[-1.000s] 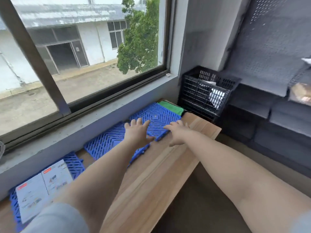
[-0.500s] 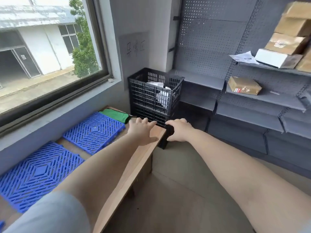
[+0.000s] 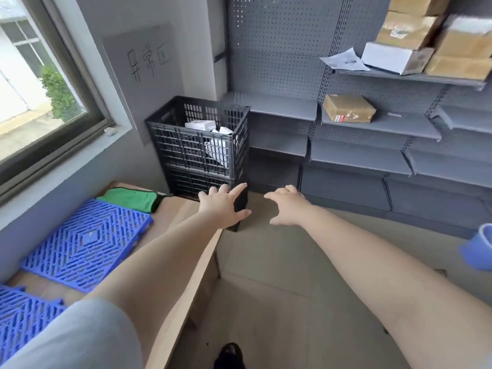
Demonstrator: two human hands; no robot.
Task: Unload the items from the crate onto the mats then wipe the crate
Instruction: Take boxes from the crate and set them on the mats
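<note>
Reaching forward, both arms extend toward the black crate [image 3: 198, 147], which stands ahead of and above the hands, stacked on a second black crate [image 3: 191, 183] in the corner by the window [image 3: 40, 83]. Left hand [image 3: 222, 207]: grip open, fingers spread and straight, holding nothing, seen in front of the lower crate's near corner; contact cannot be told. Right hand [image 3: 286, 205]: grip open, fingers loosely bent, empty, over the floor just right of the crates, apart from them. White boxes [image 3: 201, 125] are still inside the upper crate. To the left of the left hand, on the wooden worktop [image 3: 183, 262]: a green cloth [image 3: 130, 198], then a blue mat [image 3: 85, 242] nearer the body, and a second blue mat [image 3: 21, 315] at the frame's lower left edge. Right of the right hand, grey shelves [image 3: 372, 123] carry cardboard boxes [image 3: 348, 107].
</note>
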